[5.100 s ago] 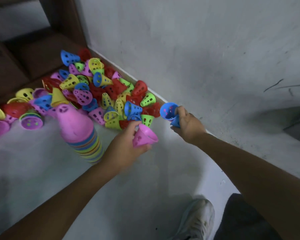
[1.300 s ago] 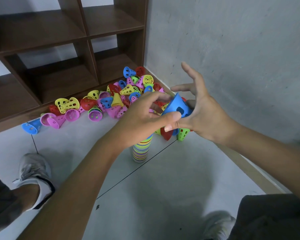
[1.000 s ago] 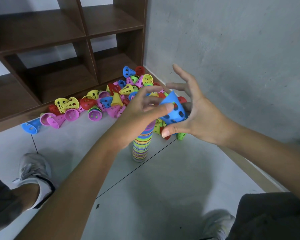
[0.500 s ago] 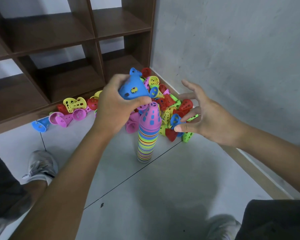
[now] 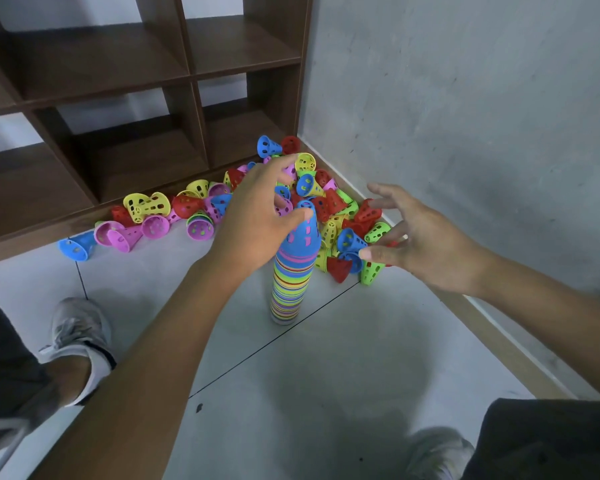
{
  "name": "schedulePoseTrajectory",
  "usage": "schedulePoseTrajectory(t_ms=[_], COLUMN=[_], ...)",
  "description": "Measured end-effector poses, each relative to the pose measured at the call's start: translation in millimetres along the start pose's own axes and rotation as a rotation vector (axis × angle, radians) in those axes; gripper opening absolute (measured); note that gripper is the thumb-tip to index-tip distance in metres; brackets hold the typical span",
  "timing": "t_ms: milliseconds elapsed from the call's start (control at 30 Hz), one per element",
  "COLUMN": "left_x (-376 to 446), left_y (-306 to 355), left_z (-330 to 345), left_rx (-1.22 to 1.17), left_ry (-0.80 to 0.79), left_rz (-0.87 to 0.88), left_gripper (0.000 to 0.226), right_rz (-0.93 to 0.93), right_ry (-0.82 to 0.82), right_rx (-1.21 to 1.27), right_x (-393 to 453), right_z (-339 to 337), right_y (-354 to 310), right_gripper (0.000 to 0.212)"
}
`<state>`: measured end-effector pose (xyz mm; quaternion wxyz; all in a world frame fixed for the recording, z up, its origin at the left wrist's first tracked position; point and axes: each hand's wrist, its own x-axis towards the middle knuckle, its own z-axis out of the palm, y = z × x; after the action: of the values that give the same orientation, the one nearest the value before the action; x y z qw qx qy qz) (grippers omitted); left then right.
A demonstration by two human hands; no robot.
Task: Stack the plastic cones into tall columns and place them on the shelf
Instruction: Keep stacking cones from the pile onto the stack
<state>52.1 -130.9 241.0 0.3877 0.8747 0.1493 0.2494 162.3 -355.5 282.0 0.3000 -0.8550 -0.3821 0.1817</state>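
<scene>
A tall column of nested multicoloured cones (image 5: 289, 289) stands upright on the grey floor, and a blue cone (image 5: 305, 234) caps it. My left hand (image 5: 253, 220) hovers at the column's top with fingers spread; its thumb is at the blue cone's tip and holds nothing. To the right of the column my right hand (image 5: 423, 242) is empty with fingers apart, over the near edge of a pile of loose cones (image 5: 329, 206) in the corner. More loose cones (image 5: 146, 216) trail left along the foot of the dark wooden shelf (image 5: 132, 157).
A grey wall (image 5: 465, 116) with a skirting board runs along the right side. My shoes (image 5: 80, 336) (image 5: 437, 453) rest on the floor at left and bottom right. A lone blue cone (image 5: 75, 245) lies at the far left.
My left hand carried the blue cone from my right hand onto the top of the column and let it go. My right hand stayed open beside the column.
</scene>
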Motion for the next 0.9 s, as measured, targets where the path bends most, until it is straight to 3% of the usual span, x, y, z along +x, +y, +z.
schedulePoseTrajectory(t_ms=[200, 333, 600, 733, 900], left_x=[2, 1, 0, -1, 10], left_y=[-3, -19, -43, -70, -91], left_z=[-9, -18, -18, 3, 29], left_rx=[0.037, 0.087, 0.09, 0.1, 0.115], left_ry=[0.037, 0.005, 0.002, -0.056, -0.101], left_rz=[0.073, 0.052, -0.046, -0.082, -0.139], left_gripper=[0.029, 0.025, 0.021, 0.019, 0.013], right_rz=[0.035, 0.031, 0.133, 0.207, 0.292], right_ry=[0.034, 0.05, 0.026, -0.108, -0.005], right_rx=[0.001, -0.068, -0.212, -0.287, -0.2], right_x=[-3, 0, 29, 65, 99], right_z=[9, 5, 0, 5, 26], right_y=[11, 6, 50, 99, 147], right_gripper=[0.032, 0.02, 0.026, 0.039, 0.061])
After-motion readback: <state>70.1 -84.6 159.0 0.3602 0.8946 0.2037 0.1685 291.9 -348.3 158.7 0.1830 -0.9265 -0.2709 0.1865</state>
